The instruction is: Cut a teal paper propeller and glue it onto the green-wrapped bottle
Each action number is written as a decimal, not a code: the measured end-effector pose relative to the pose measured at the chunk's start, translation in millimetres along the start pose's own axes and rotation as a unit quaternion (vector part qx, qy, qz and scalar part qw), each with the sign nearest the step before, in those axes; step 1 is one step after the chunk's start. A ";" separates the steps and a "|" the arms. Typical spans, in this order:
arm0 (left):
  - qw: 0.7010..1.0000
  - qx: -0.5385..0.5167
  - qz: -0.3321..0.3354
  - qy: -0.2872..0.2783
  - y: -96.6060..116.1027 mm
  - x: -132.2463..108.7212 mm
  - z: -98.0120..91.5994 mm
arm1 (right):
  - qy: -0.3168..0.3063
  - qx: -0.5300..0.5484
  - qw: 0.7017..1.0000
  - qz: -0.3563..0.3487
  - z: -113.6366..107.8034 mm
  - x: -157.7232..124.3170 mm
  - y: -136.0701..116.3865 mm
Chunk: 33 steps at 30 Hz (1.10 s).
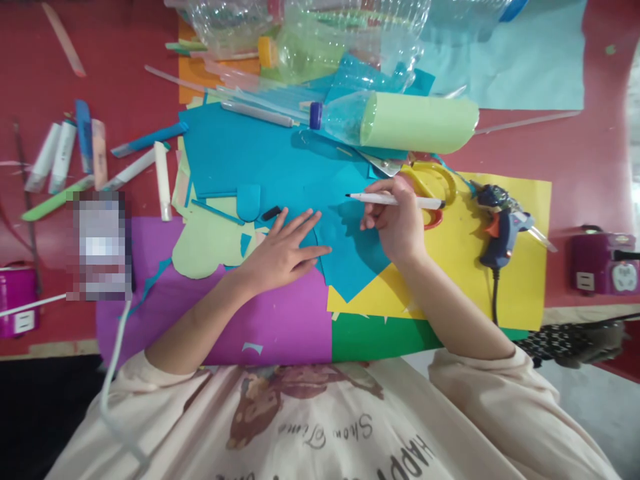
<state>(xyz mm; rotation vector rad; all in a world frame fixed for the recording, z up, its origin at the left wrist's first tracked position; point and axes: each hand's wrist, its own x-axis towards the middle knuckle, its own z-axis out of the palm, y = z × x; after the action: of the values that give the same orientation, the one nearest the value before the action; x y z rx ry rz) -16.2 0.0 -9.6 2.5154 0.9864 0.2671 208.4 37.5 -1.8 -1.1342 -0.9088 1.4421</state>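
Note:
My right hand (pixel 397 223) grips a white marker (pixel 380 199) with a bare dark tip pointing left, just above the blue paper (pixel 290 167). Spread flat, my left hand (pixel 283 257) rests its fingertips at the blue paper's near edge and holds nothing. By its index finger lies a small black marker cap (pixel 271 213). A rounded blue cutout (pixel 249 203) and thin blue strips sit further left, close to a pale green paper piece (pixel 210 250). Yellow-handled scissors (pixel 447 175) lie behind my right hand, partly hidden by it.
A plastic bottle (pixel 343 119) wrapped in light green paper lies across the back, with more clear bottles (pixel 310 40) behind. A glue gun (pixel 501 233) rests on yellow paper (pixel 530 267) at right. Several markers (pixel 63 153) and a phone (pixel 101 247) with a cable occupy the left.

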 end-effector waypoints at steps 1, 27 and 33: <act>1.000 -0.008 0.001 0.001 -0.7 -0.4 0.8 | 0.001 -0.016 1.000 -0.005 -1.5 -2.1 -0.2; 0.999 -0.035 -0.038 -0.004 9.0 -3.1 5.5 | -0.085 -0.187 0.979 -0.023 4.2 -19.7 4.4; 0.998 -0.044 -0.040 -0.007 9.1 -2.9 5.1 | -0.088 -0.243 0.965 -0.035 4.8 -23.1 6.5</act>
<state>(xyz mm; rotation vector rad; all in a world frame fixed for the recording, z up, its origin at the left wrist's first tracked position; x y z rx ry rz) -11.1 -9.6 -10.1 2.3897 1.0451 0.2607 202.4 13.7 -2.7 -1.3231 -1.4704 1.3098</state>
